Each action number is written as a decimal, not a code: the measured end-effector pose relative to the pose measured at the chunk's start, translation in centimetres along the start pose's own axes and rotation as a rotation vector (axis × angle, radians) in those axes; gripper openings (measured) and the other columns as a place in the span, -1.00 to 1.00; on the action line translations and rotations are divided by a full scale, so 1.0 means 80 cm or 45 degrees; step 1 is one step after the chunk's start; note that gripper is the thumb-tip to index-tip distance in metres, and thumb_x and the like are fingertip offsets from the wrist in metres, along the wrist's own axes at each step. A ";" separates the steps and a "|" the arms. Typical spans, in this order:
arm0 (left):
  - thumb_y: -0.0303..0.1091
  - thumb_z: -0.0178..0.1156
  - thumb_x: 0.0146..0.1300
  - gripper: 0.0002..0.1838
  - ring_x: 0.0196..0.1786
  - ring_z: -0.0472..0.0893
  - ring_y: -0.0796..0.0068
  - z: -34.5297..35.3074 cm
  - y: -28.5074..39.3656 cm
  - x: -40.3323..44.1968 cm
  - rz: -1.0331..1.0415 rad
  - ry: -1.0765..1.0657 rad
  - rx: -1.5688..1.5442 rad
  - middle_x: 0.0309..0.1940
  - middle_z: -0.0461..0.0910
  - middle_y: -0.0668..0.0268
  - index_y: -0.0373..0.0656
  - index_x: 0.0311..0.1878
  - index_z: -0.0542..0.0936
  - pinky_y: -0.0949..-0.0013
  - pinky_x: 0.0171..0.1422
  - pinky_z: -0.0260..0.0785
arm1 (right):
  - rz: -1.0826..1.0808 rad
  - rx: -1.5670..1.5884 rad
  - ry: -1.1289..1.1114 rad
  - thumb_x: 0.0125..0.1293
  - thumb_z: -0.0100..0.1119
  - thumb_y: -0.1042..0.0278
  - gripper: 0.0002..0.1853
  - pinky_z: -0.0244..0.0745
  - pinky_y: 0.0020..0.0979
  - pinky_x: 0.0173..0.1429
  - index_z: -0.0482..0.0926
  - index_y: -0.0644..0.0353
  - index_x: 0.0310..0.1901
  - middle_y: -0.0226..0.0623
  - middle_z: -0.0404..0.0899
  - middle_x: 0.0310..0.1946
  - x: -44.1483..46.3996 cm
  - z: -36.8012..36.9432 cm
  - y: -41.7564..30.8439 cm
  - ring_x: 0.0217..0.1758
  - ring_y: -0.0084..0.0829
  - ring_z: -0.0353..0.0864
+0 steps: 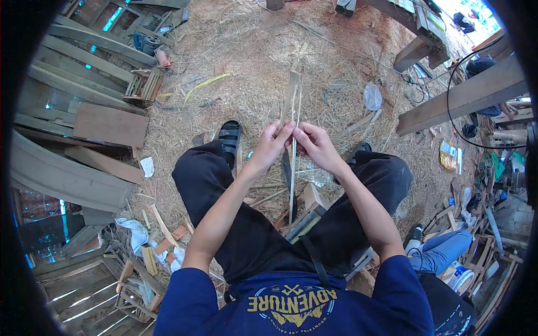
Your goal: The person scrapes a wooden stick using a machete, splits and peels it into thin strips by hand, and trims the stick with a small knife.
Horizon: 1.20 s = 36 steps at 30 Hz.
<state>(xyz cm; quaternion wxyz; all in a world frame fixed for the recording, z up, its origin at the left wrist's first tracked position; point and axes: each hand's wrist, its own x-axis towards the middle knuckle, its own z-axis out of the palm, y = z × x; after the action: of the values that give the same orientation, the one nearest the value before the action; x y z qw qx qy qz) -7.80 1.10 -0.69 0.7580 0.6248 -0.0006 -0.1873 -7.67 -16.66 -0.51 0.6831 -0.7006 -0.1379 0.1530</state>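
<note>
Thin pale wooden strips (292,92) stand out between my two hands, pointing away from me, and a narrow strip (292,179) runs back from my fingers between my knees. My left hand (273,147) is closed round the strips with the thumb near their middle. Touching it on the right, my right hand (315,147) pinches the same strips with thumb and fingers. Which strip each hand holds cannot be told exactly. A dark narrow object (287,168), partly hidden, lies just below the hands.
Straw and shavings cover the ground (252,56). Long boards (84,78) lie at the left, near a power tool (147,43). A thick beam (465,95) juts in from the right. Another person's leg (445,252) shows at lower right. Wood scraps (162,241) lie lower left.
</note>
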 end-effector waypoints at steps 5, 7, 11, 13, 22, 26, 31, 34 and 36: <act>0.00 0.10 0.57 -0.67 -0.46 0.31 0.81 -0.002 -0.005 0.005 0.045 -0.082 -0.039 -0.49 0.36 0.58 -0.08 -0.12 0.54 0.60 -0.43 0.09 | 0.022 -0.048 -0.033 0.62 0.05 0.14 -0.62 0.25 -0.54 -0.43 0.50 0.25 -0.33 -0.57 0.36 -0.57 -0.001 -0.002 0.006 -0.50 -0.73 0.33; -0.02 0.09 0.58 -0.68 -0.47 0.31 0.79 0.000 -0.012 0.010 0.174 -0.033 0.118 -0.50 0.36 0.58 -0.09 -0.15 0.55 0.57 -0.42 0.12 | 0.020 -0.032 0.014 0.62 0.04 0.14 -0.62 0.24 -0.53 -0.44 0.49 0.25 -0.33 -0.57 0.34 -0.58 -0.004 0.002 -0.005 -0.50 -0.73 0.31; -0.06 0.08 0.57 -0.64 -0.41 0.36 0.71 0.003 -0.007 0.007 0.141 0.041 0.257 -0.51 0.38 0.49 -0.21 -0.20 0.53 0.47 -0.35 0.23 | 0.087 0.032 0.044 0.63 0.02 0.14 -0.61 0.21 -0.51 -0.46 0.48 0.25 -0.34 -0.58 0.32 -0.59 -0.007 0.005 -0.003 -0.52 -0.73 0.28; -0.10 0.07 0.56 -0.66 -0.43 0.36 0.69 0.004 -0.008 0.006 0.211 0.071 0.404 -0.53 0.37 0.48 -0.22 -0.20 0.51 0.45 -0.36 0.23 | 0.063 0.029 0.021 0.65 -0.03 0.17 -0.64 0.18 -0.55 -0.47 0.48 0.23 -0.31 -0.60 0.31 -0.58 -0.010 0.004 0.015 -0.54 -0.76 0.27; -0.26 0.08 0.49 -0.76 -0.42 0.39 0.58 -0.003 -0.006 0.004 0.341 0.031 0.670 -0.52 0.43 0.35 -0.26 -0.21 0.50 0.31 -0.34 0.29 | 0.031 -0.220 0.089 0.58 0.06 0.24 -0.66 0.24 -0.44 -0.45 0.48 0.30 -0.35 -0.49 0.33 -0.62 -0.017 0.005 0.008 -0.51 -0.69 0.28; -0.35 0.12 0.40 -0.82 -0.44 0.42 0.53 -0.008 -0.007 0.002 0.358 0.028 0.782 -0.56 0.44 0.26 -0.29 -0.25 0.47 0.26 -0.36 0.31 | 0.022 -0.407 0.082 0.56 0.09 0.28 -0.68 0.26 -0.43 -0.44 0.51 0.34 -0.33 -0.44 0.34 -0.62 -0.021 -0.001 0.012 -0.51 -0.66 0.27; -0.33 0.18 0.39 -0.79 -0.50 0.43 0.54 -0.026 0.007 0.007 0.264 0.146 0.903 -0.60 0.47 0.23 -0.29 -0.28 0.46 0.27 -0.40 0.32 | -0.017 -0.373 0.311 0.54 0.12 0.31 -0.69 0.23 -0.41 -0.44 0.51 0.35 -0.35 -0.43 0.33 -0.63 -0.026 -0.026 -0.004 -0.50 -0.67 0.26; -0.27 0.25 0.36 -0.76 -0.52 0.45 0.55 -0.025 0.005 0.010 0.208 0.133 0.886 -0.61 0.49 0.26 -0.27 -0.29 0.51 0.29 -0.40 0.33 | 0.018 -0.399 0.229 0.53 0.13 0.32 -0.69 0.20 -0.40 -0.44 0.50 0.36 -0.37 -0.43 0.33 -0.63 -0.027 -0.032 0.007 -0.50 -0.66 0.25; -0.20 0.29 0.36 -0.72 -0.52 0.47 0.53 -0.009 -0.001 0.008 0.173 0.118 0.809 -0.60 0.51 0.28 -0.25 -0.27 0.54 0.30 -0.39 0.34 | 0.015 -0.401 0.156 0.54 0.13 0.31 -0.69 0.21 -0.40 -0.44 0.50 0.36 -0.35 -0.43 0.32 -0.63 -0.029 -0.023 0.022 -0.50 -0.66 0.25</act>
<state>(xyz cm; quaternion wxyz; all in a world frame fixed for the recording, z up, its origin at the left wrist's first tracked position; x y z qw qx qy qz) -7.10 1.56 -1.09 0.5351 0.8364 -0.0663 -0.0983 -9.09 -19.36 -2.14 0.5711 -0.8078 -0.1141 0.0907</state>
